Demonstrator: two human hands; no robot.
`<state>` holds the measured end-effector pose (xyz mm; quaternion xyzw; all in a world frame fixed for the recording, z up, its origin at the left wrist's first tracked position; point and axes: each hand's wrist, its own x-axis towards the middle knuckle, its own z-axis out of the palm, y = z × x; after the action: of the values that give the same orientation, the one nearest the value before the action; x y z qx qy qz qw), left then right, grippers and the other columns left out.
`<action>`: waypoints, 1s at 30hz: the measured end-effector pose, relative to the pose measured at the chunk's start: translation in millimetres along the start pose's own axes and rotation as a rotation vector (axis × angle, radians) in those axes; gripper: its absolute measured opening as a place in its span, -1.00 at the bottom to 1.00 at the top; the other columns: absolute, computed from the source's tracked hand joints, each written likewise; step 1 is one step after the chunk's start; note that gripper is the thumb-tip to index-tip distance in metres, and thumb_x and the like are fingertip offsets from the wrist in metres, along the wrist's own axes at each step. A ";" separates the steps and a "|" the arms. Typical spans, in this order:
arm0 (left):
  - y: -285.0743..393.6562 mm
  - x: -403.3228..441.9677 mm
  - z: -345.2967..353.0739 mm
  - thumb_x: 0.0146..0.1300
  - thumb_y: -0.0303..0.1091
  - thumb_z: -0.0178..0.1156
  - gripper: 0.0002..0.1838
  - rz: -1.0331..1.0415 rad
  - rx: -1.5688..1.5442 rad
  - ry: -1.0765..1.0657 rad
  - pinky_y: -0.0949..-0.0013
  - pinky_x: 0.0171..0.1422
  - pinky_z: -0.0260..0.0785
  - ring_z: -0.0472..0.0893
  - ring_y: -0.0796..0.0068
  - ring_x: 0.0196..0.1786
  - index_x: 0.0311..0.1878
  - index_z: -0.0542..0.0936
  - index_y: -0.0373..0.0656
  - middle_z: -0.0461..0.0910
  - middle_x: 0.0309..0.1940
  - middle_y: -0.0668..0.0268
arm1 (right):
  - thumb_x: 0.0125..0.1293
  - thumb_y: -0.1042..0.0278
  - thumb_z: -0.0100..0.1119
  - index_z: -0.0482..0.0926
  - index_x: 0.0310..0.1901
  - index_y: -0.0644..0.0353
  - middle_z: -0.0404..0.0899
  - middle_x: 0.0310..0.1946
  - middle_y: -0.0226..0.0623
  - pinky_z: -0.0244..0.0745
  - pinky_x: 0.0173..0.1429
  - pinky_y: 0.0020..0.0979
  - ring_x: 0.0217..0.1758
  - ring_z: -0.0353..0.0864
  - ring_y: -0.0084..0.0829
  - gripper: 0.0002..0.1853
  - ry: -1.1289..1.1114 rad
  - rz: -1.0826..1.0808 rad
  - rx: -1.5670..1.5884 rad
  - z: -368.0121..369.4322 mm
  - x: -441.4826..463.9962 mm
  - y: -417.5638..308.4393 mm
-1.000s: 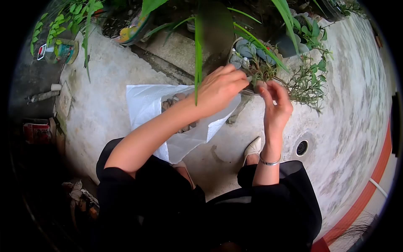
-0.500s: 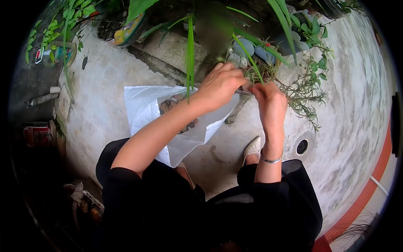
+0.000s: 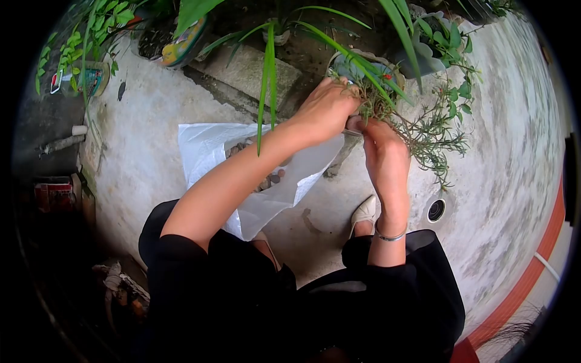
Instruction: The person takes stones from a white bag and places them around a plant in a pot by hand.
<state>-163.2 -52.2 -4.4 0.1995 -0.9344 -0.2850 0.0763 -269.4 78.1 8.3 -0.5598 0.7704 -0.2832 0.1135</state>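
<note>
My left hand (image 3: 330, 112) reaches to the pot's near side, its fingers curled in at a plant with thin needle-like leaves (image 3: 376, 101). Its fingertips are partly hidden by the stems, which seem gathered in them. Just to the right, my right hand (image 3: 386, 148) pinches a small brownish pebble (image 3: 355, 124) between thumb and finger at the pot's front edge. Larger grey-blue stones (image 3: 351, 65) lie at the back of the pot. Below my left forearm, an open white plastic bag (image 3: 203, 154) on the ground holds several pebbles (image 3: 266, 181).
Long green blades (image 3: 267, 91) hang across the view ahead of my left arm. A concrete slab (image 3: 254, 72) and a colourful planter (image 3: 181, 45) are at the back left. A round floor drain (image 3: 436, 210) lies to the right, and my shoe (image 3: 364, 212) stands nearby.
My left hand has moved slightly up and right into the needle-leaved stems, which have shifted left over its fingers. My right hand has edged left and down, and a pebble now shows at its fingertips.
</note>
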 end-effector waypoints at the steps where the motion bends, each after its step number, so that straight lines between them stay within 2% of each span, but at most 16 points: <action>1: -2.6 3.1 1.9 0.02 -0.56 0.04 -0.73 0.038 -0.039 0.060 0.09 0.14 0.24 0.45 0.11 0.01 -0.16 0.57 -0.21 0.54 -0.14 0.17 | 0.11 0.54 0.10 0.59 -0.24 0.18 0.60 -0.22 -0.28 0.49 -0.16 -0.30 -0.23 0.59 -0.18 -0.83 -0.002 -0.021 -0.008 1.4 -0.8 0.2; 2: -4.9 6.1 3.2 0.03 -0.53 0.05 -0.77 0.074 -0.078 0.122 0.11 0.12 0.26 0.46 0.10 -0.02 -0.20 0.56 -0.23 0.53 -0.18 0.14 | 0.11 0.54 0.10 0.59 -0.24 0.18 0.60 -0.22 -0.28 0.49 -0.16 -0.30 -0.23 0.59 -0.18 -0.83 -0.002 -0.021 -0.007 0.8 -0.9 -0.3; 6: -6.2 15.4 1.1 0.03 -0.47 0.07 -0.83 0.174 -0.040 0.099 0.16 0.09 0.29 0.46 0.11 -0.04 -0.28 0.54 -0.24 0.51 -0.25 0.15 | 0.10 0.54 0.11 0.60 -0.23 0.18 0.60 -0.17 -0.28 0.50 -0.16 -0.30 -0.22 0.60 -0.19 -0.82 -0.039 0.003 -0.045 -1.5 -1.9 0.1; 9: -6.0 19.4 -2.0 0.01 -0.43 0.11 -0.86 0.213 0.111 0.016 0.17 0.07 0.30 0.47 0.14 -0.05 -0.34 0.53 -0.22 0.49 -0.27 0.16 | 0.10 0.53 0.11 0.60 -0.23 0.16 0.60 -0.17 -0.28 0.51 -0.19 -0.30 -0.24 0.60 -0.20 -0.82 -0.026 -0.011 -0.047 0.2 -3.6 2.2; 11: -7.3 21.9 -2.1 0.04 -0.40 0.10 -0.87 0.137 0.179 -0.142 0.17 0.05 0.30 0.47 0.16 -0.04 -0.34 0.54 -0.21 0.49 -0.25 0.17 | 0.10 0.52 0.11 0.60 -0.24 0.15 0.61 -0.17 -0.29 0.51 -0.20 -0.30 -0.25 0.61 -0.20 -0.82 -0.020 -0.015 -0.041 0.7 -4.8 1.0; 12: -7.5 21.6 -0.9 0.04 -0.40 0.10 -0.87 0.136 0.180 -0.143 0.17 0.05 0.30 0.47 0.16 -0.04 -0.34 0.54 -0.21 0.49 -0.25 0.17 | 0.10 0.51 0.11 0.61 -0.24 0.13 0.61 -0.17 -0.29 0.51 -0.22 -0.30 -0.26 0.61 -0.20 -0.82 -0.030 -0.004 -0.051 -0.6 -5.0 -0.6; 14: -7.4 20.5 2.5 -0.23 -0.37 0.20 -0.87 0.282 0.164 0.152 0.31 -0.04 0.34 0.59 0.22 -0.24 -0.57 0.62 -0.20 0.58 -0.47 0.16 | 0.10 0.51 0.11 0.61 -0.24 0.12 0.61 -0.18 -0.30 0.51 -0.23 -0.29 -0.27 0.61 -0.20 -0.82 -0.040 0.006 -0.061 -0.4 -5.2 -0.8; 15: -5.7 21.9 -0.5 -0.23 -0.37 0.20 -0.87 0.282 0.164 0.152 0.31 -0.04 0.34 0.59 0.22 -0.24 -0.57 0.62 -0.20 0.58 -0.47 0.16 | 0.11 0.50 0.11 0.61 -0.24 0.11 0.62 -0.19 -0.30 0.51 -0.24 -0.29 -0.28 0.61 -0.20 -0.82 -0.031 0.002 -0.061 0.3 -5.6 0.4; 17: -2.7 27.0 -7.3 0.07 -0.35 0.06 -0.84 0.187 0.254 -0.156 0.18 0.04 0.34 0.49 0.15 -0.04 -0.30 0.56 -0.15 0.52 -0.22 0.18 | 0.11 0.50 0.11 0.61 -0.24 0.09 0.62 -0.20 -0.31 0.51 -0.25 -0.29 -0.29 0.61 -0.20 -0.82 -0.021 -0.002 -0.063 -1.1 -5.4 1.0; 21: -6.2 23.3 -5.0 0.09 -0.34 0.06 -0.81 0.175 0.337 -0.141 0.19 -0.01 0.36 0.51 0.16 -0.06 -0.24 0.57 -0.10 0.53 -0.20 0.20 | 0.12 0.50 0.09 0.60 -0.21 0.09 0.62 -0.19 -0.30 0.52 -0.26 -0.28 -0.30 0.62 -0.20 -0.80 -0.051 0.013 -0.044 -2.1 -5.4 0.8; 23: -15.8 17.2 6.7 0.10 -0.34 0.05 -0.79 0.248 0.226 0.092 0.21 -0.05 0.37 0.52 0.17 -0.09 -0.20 0.58 -0.09 0.54 -0.22 0.20 | 0.13 0.51 0.08 0.59 -0.20 0.08 0.61 -0.19 -0.30 0.52 -0.26 -0.28 -0.30 0.62 -0.20 -0.80 -0.033 -0.003 -0.028 -0.9 -4.5 2.8; 24: -16.1 18.2 8.1 0.10 -0.34 0.05 -0.79 0.250 0.227 0.093 0.21 -0.05 0.37 0.52 0.17 -0.09 -0.20 0.58 -0.09 0.54 -0.22 0.20 | 0.13 0.51 0.08 0.59 -0.19 0.09 0.61 -0.18 -0.29 0.52 -0.26 -0.28 -0.30 0.62 -0.20 -0.79 -0.057 -0.012 -0.036 -0.4 -4.0 2.8; 27: -14.2 20.1 8.1 0.09 -0.35 0.06 -0.79 0.213 0.146 0.109 0.21 -0.07 0.38 0.52 0.17 -0.09 -0.20 0.58 -0.10 0.55 -0.24 0.21 | 0.13 0.53 0.07 0.58 -0.17 0.10 0.61 -0.17 -0.28 0.52 -0.25 -0.28 -0.28 0.62 -0.19 -0.77 -0.129 0.015 -0.080 -4.4 -2.0 -1.1; 29: -12.0 15.6 -0.9 0.04 -0.39 0.08 -0.76 0.052 0.063 0.064 0.20 -0.07 0.39 0.51 0.17 -0.09 -0.19 0.59 -0.10 0.55 -0.24 0.24 | 0.13 0.53 0.06 0.58 -0.16 0.11 0.61 -0.16 -0.27 0.52 -0.23 -0.28 -0.26 0.62 -0.19 -0.76 -0.176 0.051 -0.113 -8.4 -2.8 -3.0; 30: -13.9 12.0 -3.0 0.00 -0.44 0.09 -0.74 0.195 0.128 0.163 0.20 -0.09 0.40 0.51 0.18 -0.08 -0.19 0.59 -0.12 0.56 -0.27 0.26 | 0.14 0.55 0.05 0.57 -0.12 0.13 0.60 -0.18 -0.19 0.51 -0.20 -0.29 -0.23 0.60 -0.14 -0.74 -0.094 0.086 -0.059 -10.6 -5.4 -2.1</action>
<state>-168.7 -69.3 -9.3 0.1350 -0.9563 -0.1992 0.1664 -271.0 85.9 17.4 -0.5421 0.7955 -0.2288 0.1450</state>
